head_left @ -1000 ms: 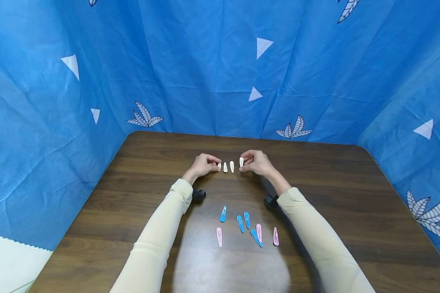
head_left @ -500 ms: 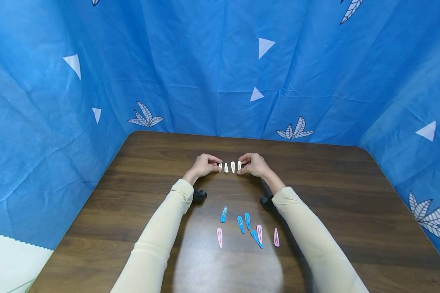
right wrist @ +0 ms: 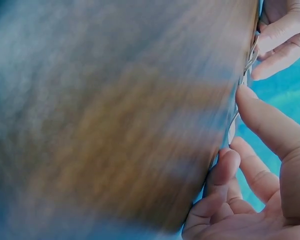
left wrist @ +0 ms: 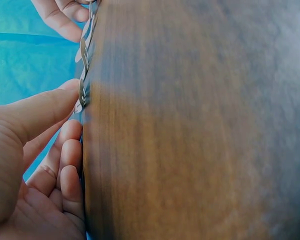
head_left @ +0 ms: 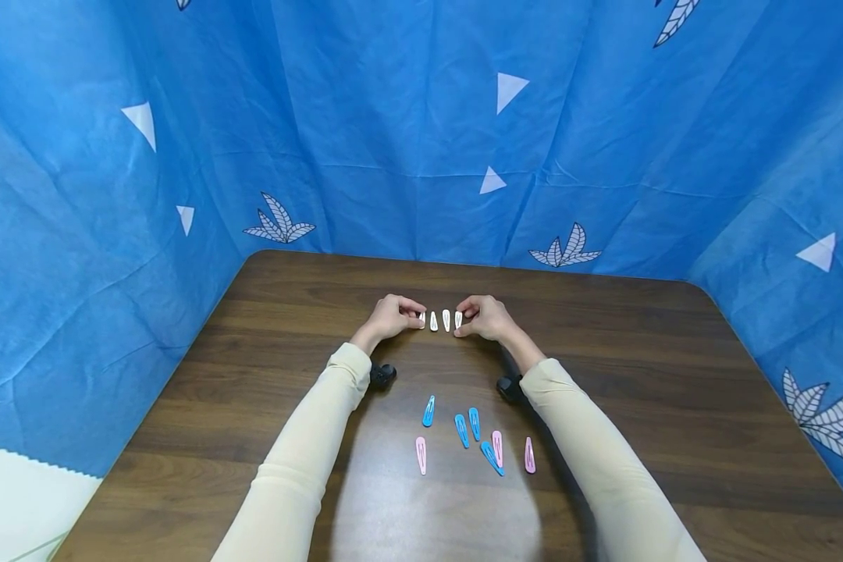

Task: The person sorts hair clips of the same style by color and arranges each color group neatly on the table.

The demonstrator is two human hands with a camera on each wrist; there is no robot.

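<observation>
Several white snap hair clips stand side by side in a short row near the back of the table. My left hand (head_left: 388, 318) holds the leftmost white clip (head_left: 422, 318) between thumb and fingers. At the other end, my right hand (head_left: 488, 318) has thumb and fingertip on the two ends of the rightmost white clip (head_left: 458, 320). Between them lie two more white clips, one at centre left (head_left: 433, 321) and one at centre right (head_left: 446, 320), untouched. The left wrist view shows my left thumb (left wrist: 45, 110) against a clip, seen edge-on.
Nearer the front are several blue hair clips (head_left: 428, 410) and three pink ones, one at left (head_left: 421, 456), one at right (head_left: 530, 455), and one (head_left: 497, 449) touching or overlapping a blue clip (head_left: 490, 454). A blue patterned curtain (head_left: 421, 140) surrounds the wooden table (head_left: 288, 297).
My right hand has moved left and slightly toward me, bringing its white clip down beside the row. The left hand stays in place at the leftmost clip.
</observation>
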